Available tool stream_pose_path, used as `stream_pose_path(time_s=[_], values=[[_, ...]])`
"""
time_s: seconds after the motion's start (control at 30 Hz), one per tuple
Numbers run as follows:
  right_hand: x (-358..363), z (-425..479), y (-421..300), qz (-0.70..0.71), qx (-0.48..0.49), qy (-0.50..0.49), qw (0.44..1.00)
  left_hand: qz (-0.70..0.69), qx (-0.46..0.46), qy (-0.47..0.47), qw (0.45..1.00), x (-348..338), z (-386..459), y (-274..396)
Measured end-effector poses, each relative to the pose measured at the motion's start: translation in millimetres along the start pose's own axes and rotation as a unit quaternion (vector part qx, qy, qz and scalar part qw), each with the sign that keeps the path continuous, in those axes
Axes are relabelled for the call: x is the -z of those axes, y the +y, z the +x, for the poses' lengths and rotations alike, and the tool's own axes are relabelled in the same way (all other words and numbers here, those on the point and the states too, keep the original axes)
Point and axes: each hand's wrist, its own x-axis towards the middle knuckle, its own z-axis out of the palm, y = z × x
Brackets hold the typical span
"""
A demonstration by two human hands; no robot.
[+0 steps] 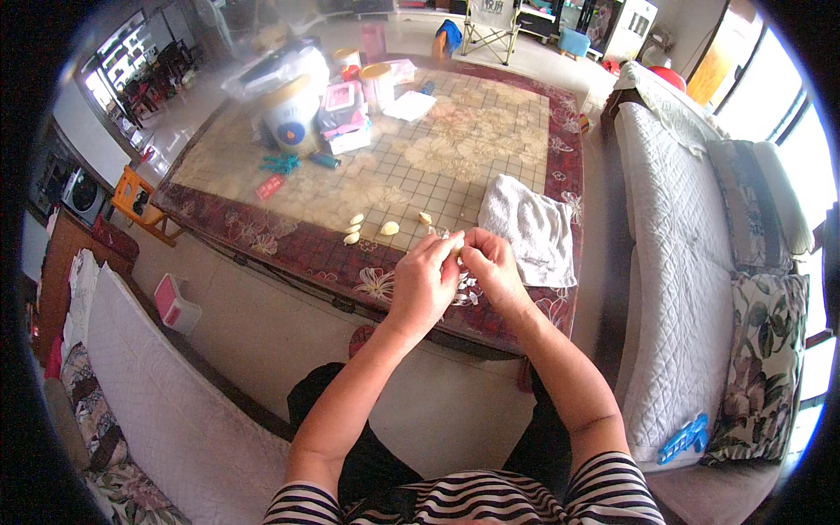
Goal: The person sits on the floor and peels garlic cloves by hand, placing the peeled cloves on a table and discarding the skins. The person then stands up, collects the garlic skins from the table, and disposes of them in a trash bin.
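My left hand (425,274) and my right hand (497,269) meet over the near edge of a table. Their fingertips pinch a small pale piece, apparently a garlic clove (461,256), mostly hidden by the fingers. White scraps of garlic skin (467,292) lie on the tablecloth below and between the hands. Three pale peeled cloves (352,238) sit in a short column left of my hands, with a larger clove (390,228) beside them. Another clove (425,218), browner at one side, rests just beyond my left fingers.
A white towel (528,230) lies right of my hands on the patterned tablecloth (315,239). Farther back stand a large tub (289,118), a smaller can (377,88) and a wipes pack (341,98). Sofas flank the table; a blue toy gun (682,440) lies on the right one.
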Motion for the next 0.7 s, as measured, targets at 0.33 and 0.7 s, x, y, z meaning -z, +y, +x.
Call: stream_pose_path(time_s=[0.33, 0.7], values=[[-3, -1, -4, 0.012, 0.004, -0.003, 1.000, -0.002, 0.008, -0.003, 1.000, 2, 1, 3], [-5, -4, -13, 0.041, -0.003, -0.003, 0.999, 0.004, 0.016, -0.007, 1.000, 1, 2, 4]])
